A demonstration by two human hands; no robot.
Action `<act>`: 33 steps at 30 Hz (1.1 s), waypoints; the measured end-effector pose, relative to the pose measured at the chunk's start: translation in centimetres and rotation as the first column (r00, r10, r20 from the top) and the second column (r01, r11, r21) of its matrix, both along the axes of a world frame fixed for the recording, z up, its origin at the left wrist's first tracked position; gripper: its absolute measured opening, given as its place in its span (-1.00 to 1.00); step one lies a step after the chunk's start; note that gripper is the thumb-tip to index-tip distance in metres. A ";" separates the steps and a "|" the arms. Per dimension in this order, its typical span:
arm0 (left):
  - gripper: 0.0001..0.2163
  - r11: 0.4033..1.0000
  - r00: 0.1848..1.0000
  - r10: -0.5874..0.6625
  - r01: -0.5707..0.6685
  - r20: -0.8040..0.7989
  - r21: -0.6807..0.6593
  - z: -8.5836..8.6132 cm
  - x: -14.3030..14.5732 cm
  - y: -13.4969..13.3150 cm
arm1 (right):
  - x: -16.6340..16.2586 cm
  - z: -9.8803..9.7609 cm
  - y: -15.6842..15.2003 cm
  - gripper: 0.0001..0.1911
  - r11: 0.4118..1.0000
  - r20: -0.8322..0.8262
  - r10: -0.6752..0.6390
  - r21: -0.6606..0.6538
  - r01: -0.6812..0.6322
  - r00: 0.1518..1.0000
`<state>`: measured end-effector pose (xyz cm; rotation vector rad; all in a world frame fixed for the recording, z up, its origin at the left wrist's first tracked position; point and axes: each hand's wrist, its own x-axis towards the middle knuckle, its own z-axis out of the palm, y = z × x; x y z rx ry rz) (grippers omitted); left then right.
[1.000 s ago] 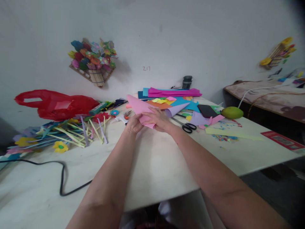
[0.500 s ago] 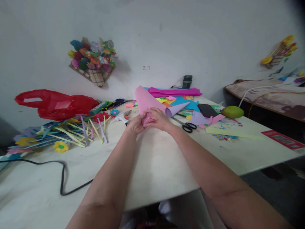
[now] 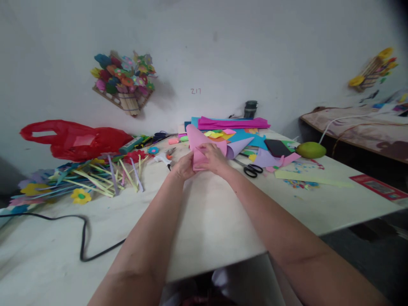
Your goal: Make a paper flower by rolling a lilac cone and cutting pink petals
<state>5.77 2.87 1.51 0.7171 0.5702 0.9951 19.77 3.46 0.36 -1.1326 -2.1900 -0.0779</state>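
a pink, thin, curled sheet (image 3: 196,136) is clamped by fingers of l. hand (image 3: 185,167) & r. hand (image 3: 213,159); prob. being rolled, so edge must be kept steady next.

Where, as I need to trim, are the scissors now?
In the head view, the scissors lie right of centre on the table, between the purple cone and the pale strip.

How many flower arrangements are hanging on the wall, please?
2: one colourful arrangement left of the handwritten number, and one partly yellow arrangement at the far right.
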 end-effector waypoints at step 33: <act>-0.49 0.998 0.995 0.056 -0.055 -0.077 0.028 -0.3 0.0 -0.5 | -0.1 0.2 0.1 -0.59 0.999 0.030 -0.013 -0.042 0.014 0.999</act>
